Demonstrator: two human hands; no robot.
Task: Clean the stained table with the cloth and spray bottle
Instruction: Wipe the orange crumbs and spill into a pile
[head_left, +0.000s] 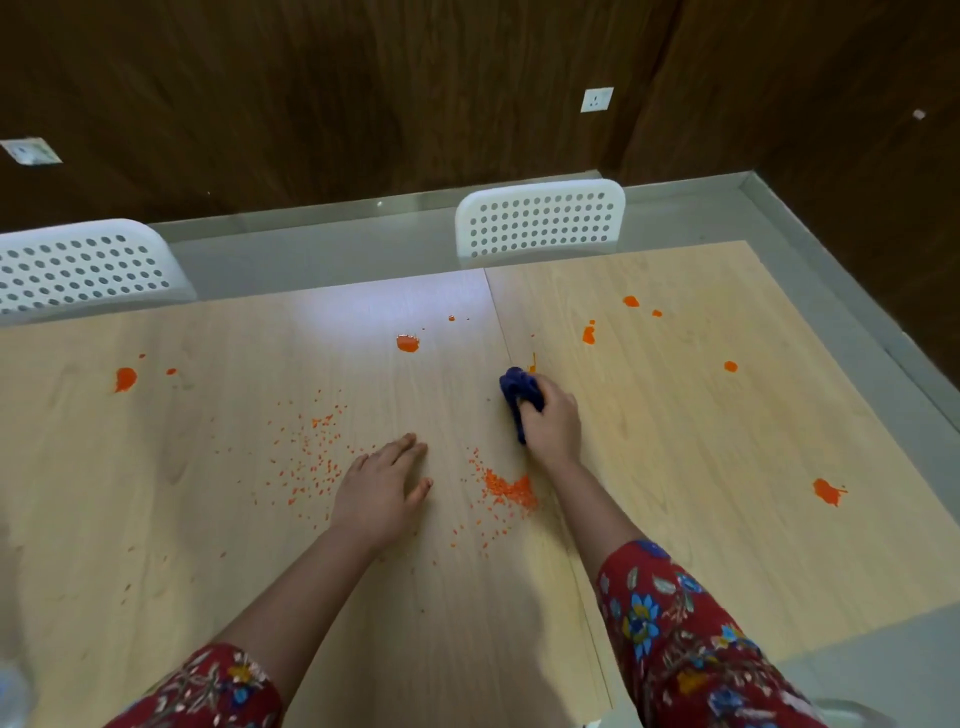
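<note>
A light wooden table (675, 467) carries several orange stains, among them a blob (408, 343) near the middle back and another (827, 491) at the right. Orange crumbs (509, 488) lie heaped between my arms, with more scattered to the left. My right hand (553, 421) grips a bunched dark blue cloth (517, 387) and holds it against the table near a small orange smear. My left hand (384, 483) rests flat on the table with its fingers straight. A blurred clear object, possibly the spray bottle (13, 691), shows at the bottom left corner.
Two white perforated chairs (540, 218) (78, 265) stand at the table's far edge. A seam (498, 322) runs between two tabletop halves. Behind is a dark wooden wall with a socket (596, 100). Grey floor lies to the right.
</note>
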